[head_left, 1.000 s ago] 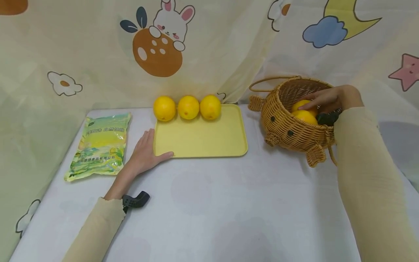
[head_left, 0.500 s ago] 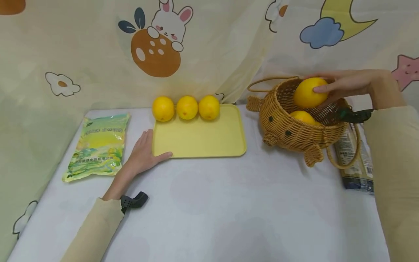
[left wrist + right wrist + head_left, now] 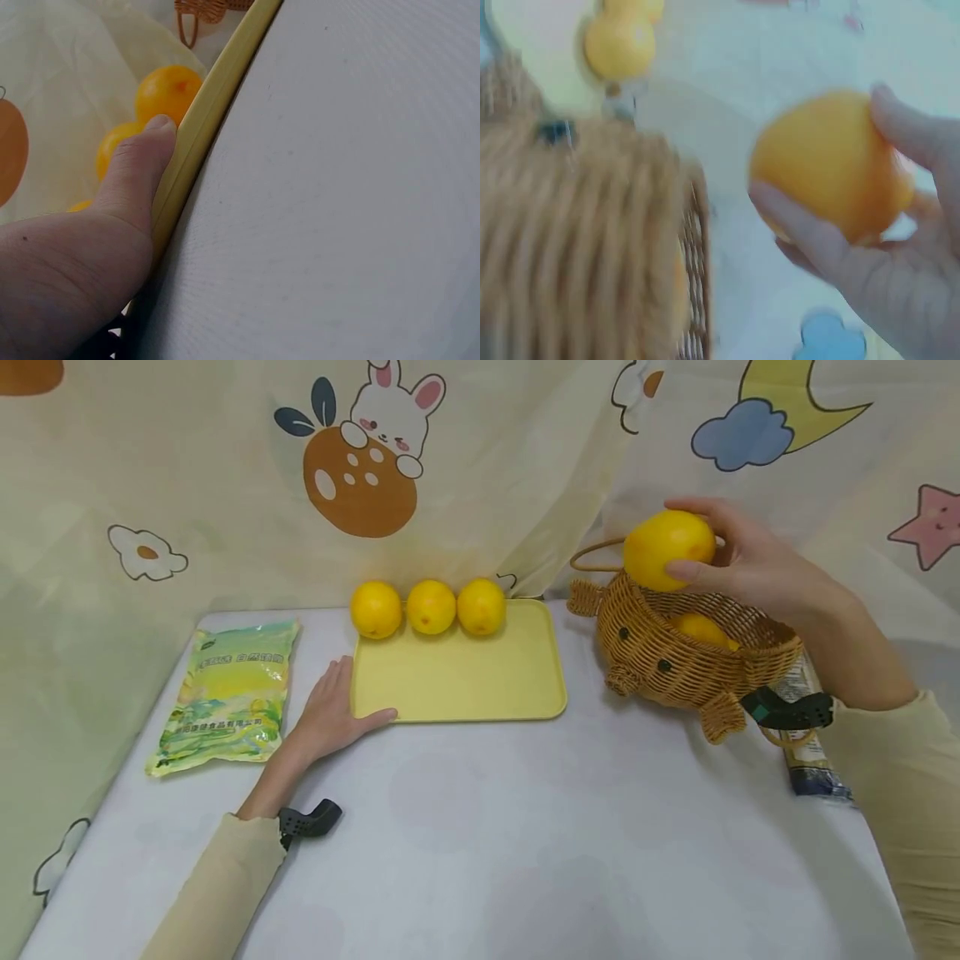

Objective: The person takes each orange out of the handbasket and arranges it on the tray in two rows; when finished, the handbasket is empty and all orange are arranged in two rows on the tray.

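My right hand (image 3: 772,568) grips a yellow lemon (image 3: 663,547) between thumb and fingers, above the far rim of a wicker basket (image 3: 652,652) with an animal face. Another lemon (image 3: 701,628) lies inside the basket. In the right wrist view the held lemon (image 3: 829,165) is blurred, apart from the basket. My left hand (image 3: 327,714) rests at the near left corner of a yellow tray (image 3: 457,685), fingers straight along its left side and thumb on the front edge. Three lemons (image 3: 431,607) stand in a row along the tray's far edge.
A green and yellow printed bag (image 3: 228,693) lies left of the tray. Another package (image 3: 813,760) lies partly hidden behind the basket and right arm. A cartoon-printed cloth (image 3: 510,468) hangs behind the white table (image 3: 525,827).
My right hand has lifted a lemon out of the basket and moved it up and left over the far rim. The left hand, tray and row of lemons have stayed put.
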`<action>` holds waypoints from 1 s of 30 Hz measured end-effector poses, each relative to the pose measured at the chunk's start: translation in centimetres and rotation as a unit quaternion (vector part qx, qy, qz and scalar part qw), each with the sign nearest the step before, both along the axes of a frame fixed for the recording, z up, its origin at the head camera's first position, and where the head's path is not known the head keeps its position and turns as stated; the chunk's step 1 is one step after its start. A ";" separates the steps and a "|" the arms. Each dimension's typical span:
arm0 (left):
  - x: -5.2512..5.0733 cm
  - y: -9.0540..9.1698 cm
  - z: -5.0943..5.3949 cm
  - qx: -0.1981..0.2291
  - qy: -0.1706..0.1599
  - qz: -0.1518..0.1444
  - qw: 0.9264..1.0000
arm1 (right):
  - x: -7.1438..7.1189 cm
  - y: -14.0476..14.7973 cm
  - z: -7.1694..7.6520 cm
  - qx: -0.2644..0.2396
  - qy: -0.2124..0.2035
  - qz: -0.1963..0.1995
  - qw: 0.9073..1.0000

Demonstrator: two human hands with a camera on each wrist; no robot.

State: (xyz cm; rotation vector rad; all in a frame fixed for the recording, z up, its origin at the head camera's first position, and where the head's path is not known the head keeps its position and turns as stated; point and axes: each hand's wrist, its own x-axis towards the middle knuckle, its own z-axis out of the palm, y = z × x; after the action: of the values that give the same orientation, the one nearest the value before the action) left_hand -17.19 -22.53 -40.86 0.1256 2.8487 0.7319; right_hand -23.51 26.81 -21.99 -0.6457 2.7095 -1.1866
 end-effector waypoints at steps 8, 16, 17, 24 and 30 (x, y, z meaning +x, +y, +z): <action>0.2 0.0 -0.3 0.003 -0.004 0.008 1.000 | 0.3 -6.1 -1.7 -0.110 0.004 -0.054 0.993; 0.0 -0.1 -0.4 0.005 -0.003 0.004 1.000 | -0.3 -11.0 -3.3 -0.133 0.033 -0.077 0.988; 0.0 -0.1 -0.4 0.006 -0.001 0.004 1.000 | -0.3 -11.6 -3.5 -0.134 0.035 -0.078 0.987; -0.2 -0.2 -0.3 0.006 -0.005 0.006 1.000 | -1.2 -14.9 -5.5 -0.147 0.035 -0.079 0.985; -0.4 -0.1 -0.3 0.010 -0.002 0.004 1.000 | -1.9 -16.1 -6.6 -0.217 -0.022 -0.070 0.973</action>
State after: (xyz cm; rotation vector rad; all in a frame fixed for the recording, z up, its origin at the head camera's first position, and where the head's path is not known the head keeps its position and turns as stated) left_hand -17.59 -22.59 -41.19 0.1148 2.8400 0.7626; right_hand -25.43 10.66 -28.59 -0.4671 2.5064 -1.8308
